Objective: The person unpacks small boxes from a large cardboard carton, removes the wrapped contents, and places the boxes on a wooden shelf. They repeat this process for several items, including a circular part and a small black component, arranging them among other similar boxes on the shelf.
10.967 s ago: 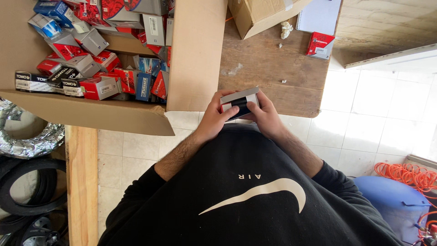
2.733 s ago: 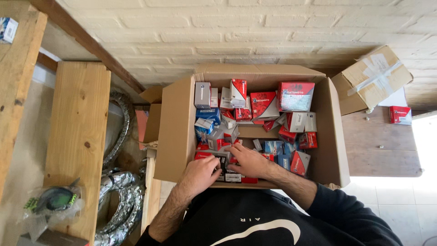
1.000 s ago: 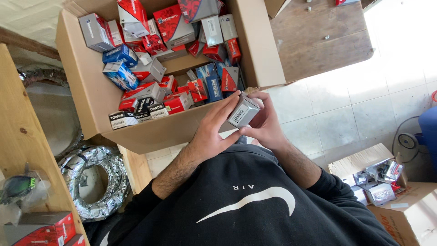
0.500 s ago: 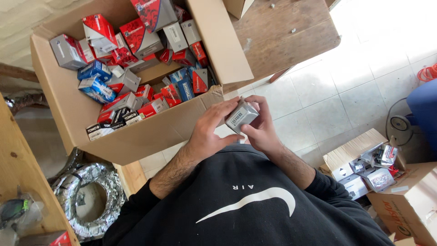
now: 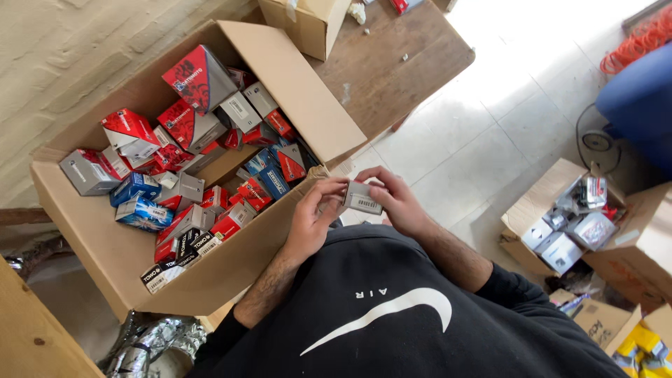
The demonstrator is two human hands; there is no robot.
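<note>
**Small grey box held over the tiled floor**

We hold a small grey box [image 5: 362,197] between both hands, just off the near corner of the large cardboard carton [image 5: 105,238]. Our left hand [image 5: 313,222] pinches its left end, fingers closed on it; our right hand [image 5: 399,203] curls over its right end, gripping too. At ten o'clock, the carton brims with red, blue and grey packets. At three o'clock, a smaller open carton [image 5: 521,234] holds grey boxes. At twelve, a wooden table [image 5: 392,77].
</note>
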